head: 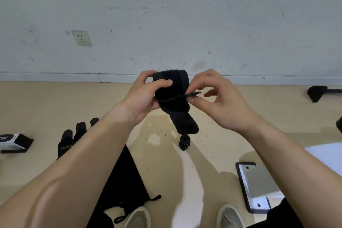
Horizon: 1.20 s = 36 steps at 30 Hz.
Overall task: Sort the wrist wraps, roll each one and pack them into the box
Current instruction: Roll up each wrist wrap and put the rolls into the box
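Observation:
A black wrist wrap [175, 102] is held up in front of me above the floor, partly rolled, its loose end hanging down. My left hand [146, 96] grips the rolled upper part, thumb across its front. My right hand [214, 98] pinches the wrap's thin black loop strap between thumb and forefinger at the roll's right side. A second wrist wrap [184, 142], rolled into a small black bundle, stands on the floor below the hanging end. The black-and-white box [13, 143] lies on the floor at the far left edge.
A black glove [74, 137] lies on the floor left of my left forearm. A black drawstring pouch [125, 187] is under that arm. A phone in a dark case [257, 187] lies at the right. My shoes [229, 216] show at the bottom.

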Each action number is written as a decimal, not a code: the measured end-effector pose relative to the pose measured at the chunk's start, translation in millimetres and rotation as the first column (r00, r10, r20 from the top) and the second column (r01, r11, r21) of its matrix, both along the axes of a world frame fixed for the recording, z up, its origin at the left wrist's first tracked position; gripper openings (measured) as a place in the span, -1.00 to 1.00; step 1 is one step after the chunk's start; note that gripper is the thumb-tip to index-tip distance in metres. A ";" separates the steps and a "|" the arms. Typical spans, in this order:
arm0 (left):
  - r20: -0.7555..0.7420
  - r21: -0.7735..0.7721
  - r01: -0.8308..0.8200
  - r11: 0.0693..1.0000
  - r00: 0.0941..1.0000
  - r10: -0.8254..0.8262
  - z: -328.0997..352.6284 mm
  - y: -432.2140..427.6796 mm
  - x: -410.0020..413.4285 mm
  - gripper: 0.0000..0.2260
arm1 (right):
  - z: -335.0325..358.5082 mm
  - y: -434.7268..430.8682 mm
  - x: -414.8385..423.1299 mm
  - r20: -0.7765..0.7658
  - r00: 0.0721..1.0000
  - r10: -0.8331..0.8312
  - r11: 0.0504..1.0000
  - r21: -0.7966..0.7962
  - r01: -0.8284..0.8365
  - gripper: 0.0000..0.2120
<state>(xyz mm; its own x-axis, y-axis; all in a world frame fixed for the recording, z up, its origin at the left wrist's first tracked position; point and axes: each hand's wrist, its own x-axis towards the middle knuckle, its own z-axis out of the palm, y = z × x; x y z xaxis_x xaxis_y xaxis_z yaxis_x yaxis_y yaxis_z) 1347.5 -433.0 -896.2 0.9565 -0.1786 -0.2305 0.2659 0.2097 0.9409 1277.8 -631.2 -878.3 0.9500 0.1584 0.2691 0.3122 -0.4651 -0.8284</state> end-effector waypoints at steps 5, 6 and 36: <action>0.022 0.044 0.084 0.995 0.996 -0.085 -3.0 -9.8 -5.9 -0.68 | 0.5 -1.6 6.5 0.087 0.991 -0.106 0.994 0.034 0.103 -0.72; 0.022 0.046 0.108 0.993 0.994 -0.109 -3.3 -12.1 -7.7 -0.68 | -0.1 -1.4 7.7 0.087 0.988 -0.129 0.991 0.053 0.125 -0.72; 0.253 0.321 0.079 0.944 0.953 -0.166 -15.6 -42.7 -36.7 -0.58 | -28.8 3.3 32.7 -0.418 0.880 -0.225 0.838 0.378 0.393 -0.89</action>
